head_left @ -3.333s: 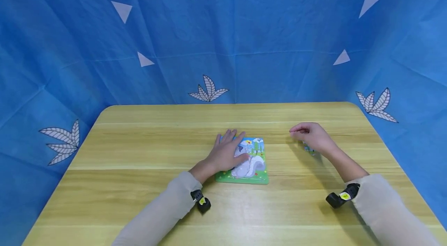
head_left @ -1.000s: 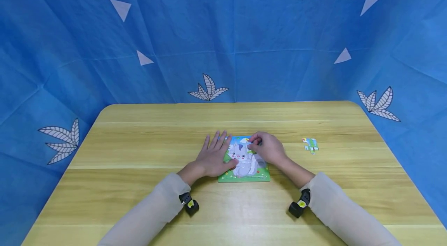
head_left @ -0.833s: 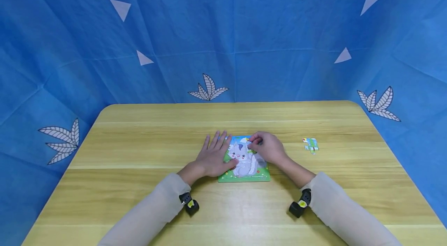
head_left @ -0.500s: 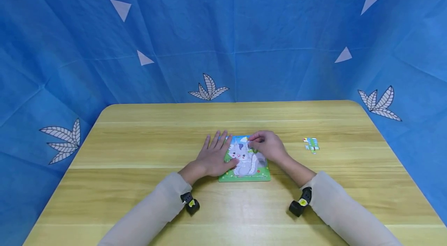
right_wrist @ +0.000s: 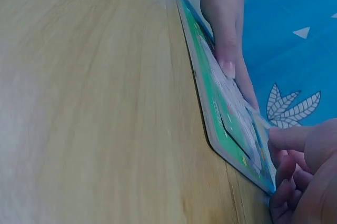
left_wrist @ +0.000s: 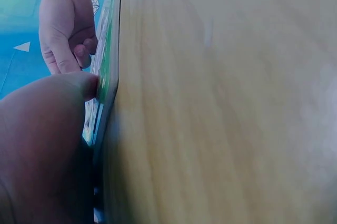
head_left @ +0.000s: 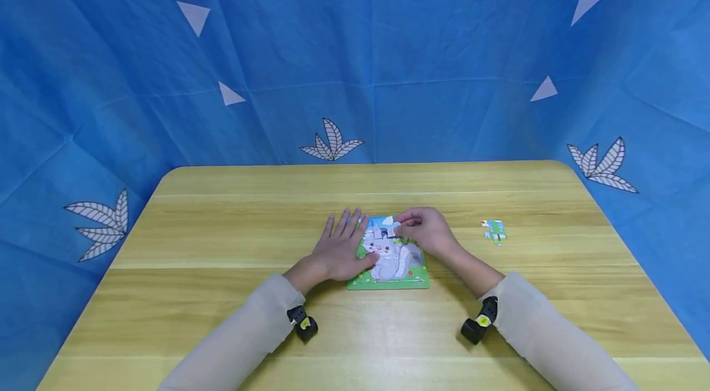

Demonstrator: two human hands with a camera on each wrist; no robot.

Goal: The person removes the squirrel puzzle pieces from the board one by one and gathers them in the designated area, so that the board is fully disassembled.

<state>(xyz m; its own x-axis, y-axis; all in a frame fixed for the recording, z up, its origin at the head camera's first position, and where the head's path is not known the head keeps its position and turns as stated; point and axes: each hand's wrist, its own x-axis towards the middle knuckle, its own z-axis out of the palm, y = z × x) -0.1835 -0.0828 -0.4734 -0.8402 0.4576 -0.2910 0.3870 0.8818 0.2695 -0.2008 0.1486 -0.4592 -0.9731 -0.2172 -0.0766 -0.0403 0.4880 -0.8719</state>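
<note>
A jigsaw puzzle point(head_left: 388, 283) with a grey squirrel-like animal and a green border lies on the table. My left hand point(head_left: 338, 253) rests flat on its left side, fingers spread and thumb across the picture. At the puzzle's upper right, my right hand point(head_left: 429, 232) pinches a puzzle piece point(head_left: 392, 229) between thumb and fingers. That piece is tilted up, and a dark gap shows beside it at the animal's head. In the right wrist view the thumb and fingers of the right hand point(right_wrist: 303, 163) meet at the puzzle's far edge. The left hand covers the puzzle's left part.
Loose puzzle pieces point(head_left: 493, 230) lie close together on the wooden table point(head_left: 222, 243), to the right of the puzzle. A blue cloth point(head_left: 416, 58) with white leaves and triangles hangs behind the table and at its sides.
My right hand has moved left from beside the loose pieces to the puzzle's upper right. In the last half second the pinched piece has tipped up out of the picture. The left hand stays on the puzzle.
</note>
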